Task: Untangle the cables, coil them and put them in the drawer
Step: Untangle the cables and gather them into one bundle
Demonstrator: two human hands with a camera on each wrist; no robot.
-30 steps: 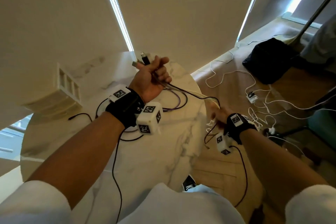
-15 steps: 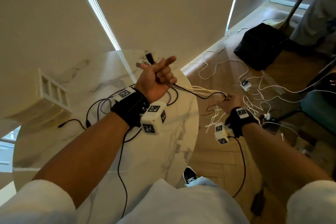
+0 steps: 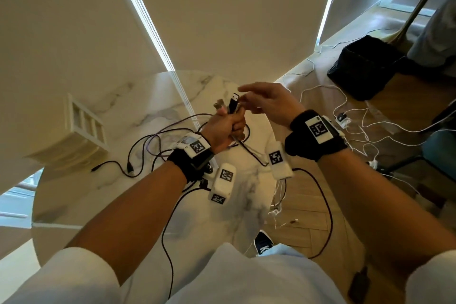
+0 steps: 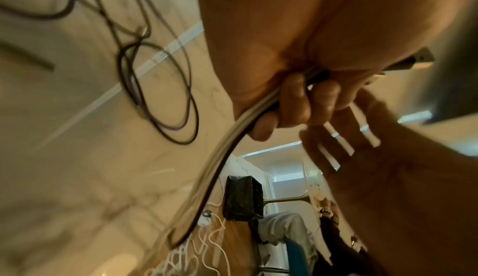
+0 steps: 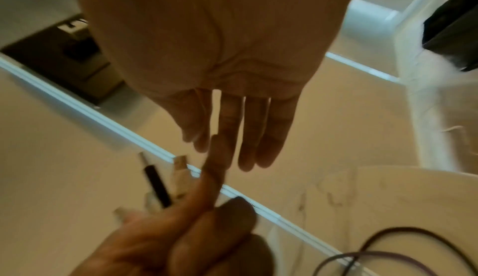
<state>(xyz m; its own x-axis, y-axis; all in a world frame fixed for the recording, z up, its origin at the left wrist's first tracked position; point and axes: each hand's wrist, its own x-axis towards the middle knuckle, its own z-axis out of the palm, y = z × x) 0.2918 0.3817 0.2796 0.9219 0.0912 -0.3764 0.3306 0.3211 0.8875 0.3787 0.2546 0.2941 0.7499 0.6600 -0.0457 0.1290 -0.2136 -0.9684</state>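
Note:
My left hand grips a bundle of cables in a fist above the round marble table. A black USB plug and a pale plug stick up out of the fist. My right hand hovers just right of the plugs, fingers straight and holding nothing. In the right wrist view the right hand is flat above the black USB plug. In the left wrist view the left hand curls round the cables, which trail off the table edge. A cream drawer unit sits at the table's left.
Dark and purple cable loops lie loose on the table behind my left wrist. Many white cables are strewn over the wooden floor to the right, near a black bag. A lamp pole and a seated person's leg are at far right.
My right hand has let go of the cables beside the table's right edge and risen, open, to the plugs. The left fist has tilted upright and stays closed on the bundle.

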